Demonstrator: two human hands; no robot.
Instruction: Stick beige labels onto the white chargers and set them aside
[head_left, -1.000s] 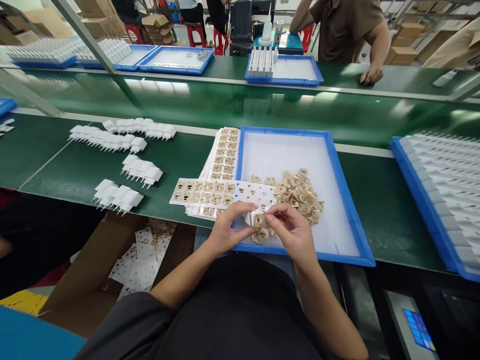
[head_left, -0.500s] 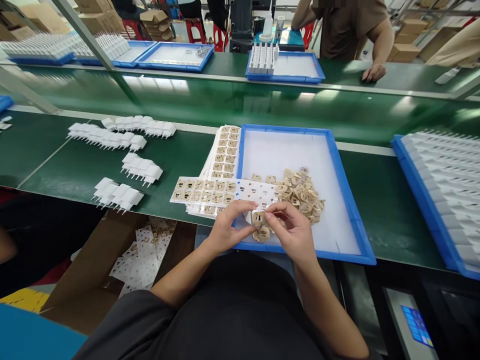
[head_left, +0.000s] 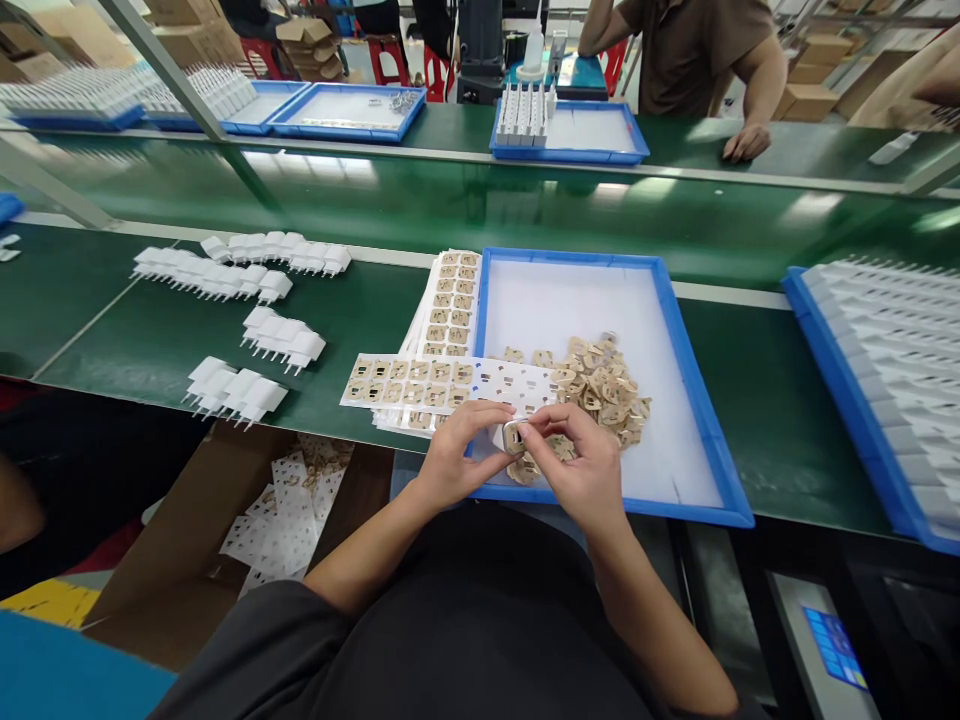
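Note:
Between both hands, just above the near edge of a blue tray, is a white plug charger with a beige face turned up. My left hand grips it from the left, thumb below and fingers above. From the right, my right hand closes on it, the thumb lying over its face and hiding part of it. A loose pile of beige cut-out pieces lies in the tray. Left of the hands, a sheet of beige stickers, partly used up, overlaps the tray's left rim.
More sticker sheets are stacked beside the tray. White plug chargers lie in rows on the green bench at left. A full tray of chargers stands at right. Below the bench, a cardboard box holds used sheets. Across the bench sits a person.
My right thumb has shifted left over the charger's face, covering more of it. The charger looks slightly more tilted. The sheet and the pile have stayed put.

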